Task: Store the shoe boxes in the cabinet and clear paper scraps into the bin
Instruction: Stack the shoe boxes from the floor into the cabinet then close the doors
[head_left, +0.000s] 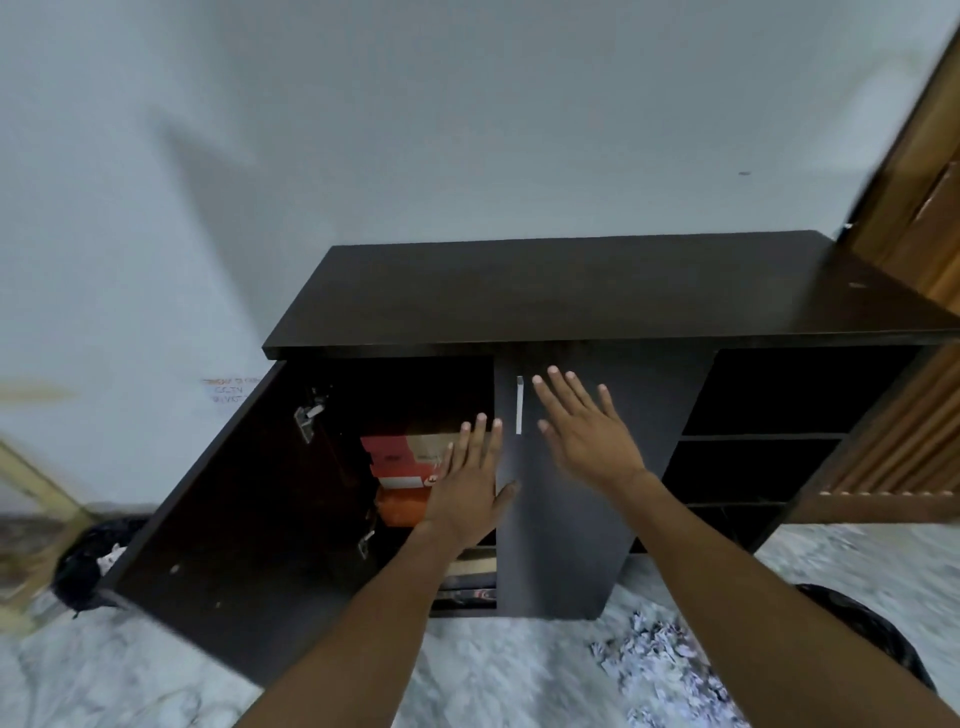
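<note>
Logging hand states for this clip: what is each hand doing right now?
Left hand: open, fingers straight, holding nothing, by the shoe boxes.
Right hand: open, fingers spread, holding nothing, in front of the closed cabinet door.

On the cabinet (571, 291), the left door (234, 519) is swung wide toward the near left, so I can reach that bay from the front; the door itself bars any approach from the left along the floor (493, 675). Inside, stacked shoe boxes (397, 460) fill the bay's right part, just behind my left hand (467, 483); the dark room left of and above them looks free. The middle door (566, 545) is closed, walling off its bay, with my right hand (587, 431) spread flat before it beside the handle (519, 405). The right shelves (763, 435) are open-fronted. Near right, paper scraps (665, 670) and a black bag (872, 629) clutter the floor.
</note>
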